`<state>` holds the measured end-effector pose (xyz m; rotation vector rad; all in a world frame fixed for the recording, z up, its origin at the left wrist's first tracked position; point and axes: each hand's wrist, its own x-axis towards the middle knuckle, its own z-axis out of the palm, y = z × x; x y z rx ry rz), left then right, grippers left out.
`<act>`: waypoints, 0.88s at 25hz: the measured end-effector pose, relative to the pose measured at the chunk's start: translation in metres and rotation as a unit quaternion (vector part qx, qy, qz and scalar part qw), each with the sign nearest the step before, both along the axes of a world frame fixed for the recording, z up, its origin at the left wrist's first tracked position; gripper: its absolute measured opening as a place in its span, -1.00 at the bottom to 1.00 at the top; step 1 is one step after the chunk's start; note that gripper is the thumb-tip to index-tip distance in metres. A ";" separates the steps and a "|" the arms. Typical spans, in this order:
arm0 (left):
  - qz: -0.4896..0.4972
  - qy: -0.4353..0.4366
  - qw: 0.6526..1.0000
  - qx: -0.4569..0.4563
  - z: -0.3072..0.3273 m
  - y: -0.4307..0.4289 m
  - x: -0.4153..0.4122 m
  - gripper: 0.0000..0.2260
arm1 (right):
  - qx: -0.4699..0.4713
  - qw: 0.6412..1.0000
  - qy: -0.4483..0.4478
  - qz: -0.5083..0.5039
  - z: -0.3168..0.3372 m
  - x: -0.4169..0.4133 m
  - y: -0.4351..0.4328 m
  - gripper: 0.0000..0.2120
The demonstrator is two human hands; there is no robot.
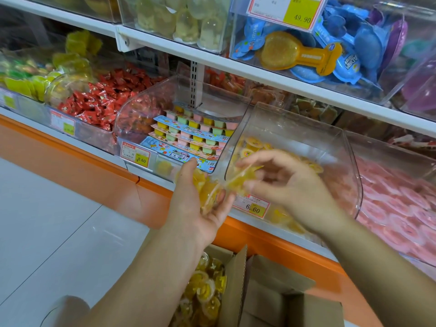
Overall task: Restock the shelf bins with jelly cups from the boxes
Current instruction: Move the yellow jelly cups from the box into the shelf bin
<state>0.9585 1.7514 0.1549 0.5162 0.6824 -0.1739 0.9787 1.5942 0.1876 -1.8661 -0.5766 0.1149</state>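
Observation:
My left hand [200, 208] is palm up in front of the shelf and cradles several yellow jelly cups [208, 192] in its curled fingers. Just to its right, my right hand [287, 182] is blurred, with its fingers bent around more yellow jelly cups [245, 178] at the mouth of a clear shelf bin [306, 138]. That bin has its curved lid raised and yellow cups lie inside. Below my arms an open cardboard box [236, 279] holds many yellow jelly cups [205, 291].
A neighbouring clear bin [151, 102] to the left holds trays of pastel jelly [193, 133]. Red wrapped candies [99, 97] fill the bin beyond it, pink packs [396, 204] the one on the right. An orange shelf base [94, 161] and the upper shelf [236, 64] frame the bins. White floor lies left.

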 end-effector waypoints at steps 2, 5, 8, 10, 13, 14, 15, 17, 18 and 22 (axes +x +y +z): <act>0.015 0.007 1.000 0.013 0.001 0.004 -0.002 -0.59 | 0.013 0.991 0.017 -0.132 0.003 0.034 -0.012 -0.78; 0.021 -0.004 1.000 0.022 0.002 0.009 -0.001 -0.62 | -0.165 0.941 0.012 -0.294 -0.006 0.119 -0.041 -0.71; 0.018 0.005 0.999 0.030 0.003 0.013 0.001 -0.63 | -0.275 0.902 0.043 -0.330 -0.023 0.193 -0.045 -0.71; 0.016 0.004 0.999 0.027 0.002 0.014 0.001 -0.62 | -0.317 0.894 0.022 -0.315 -0.033 0.212 -0.033 -0.77; 0.018 -0.009 1.000 0.020 0.001 0.018 0.003 -0.63 | -0.334 0.887 -0.012 -0.318 -0.056 0.222 -0.020 -0.75; 0.023 -0.008 0.999 0.023 0.000 0.020 0.003 -0.63 | -0.346 0.878 -0.020 -0.330 -0.064 0.224 -0.017 -0.76; 0.028 -0.011 0.999 0.027 -0.001 0.022 0.003 -0.64 | -0.348 0.876 -0.015 -0.334 -0.070 0.228 -0.014 -0.67; 0.033 -0.017 0.999 0.033 -0.001 0.024 0.003 -0.68 | -0.343 0.877 0.000 -0.336 -0.079 0.233 -0.007 -0.52; 0.034 -0.018 0.999 0.033 -0.001 0.024 0.003 -0.68 | -0.340 0.879 0.002 -0.334 -0.083 0.234 -0.006 -0.52; 0.032 -0.019 0.999 0.032 -0.001 0.024 0.003 -0.69 | -0.333 0.890 -0.012 -0.313 -0.089 0.229 -0.009 -0.61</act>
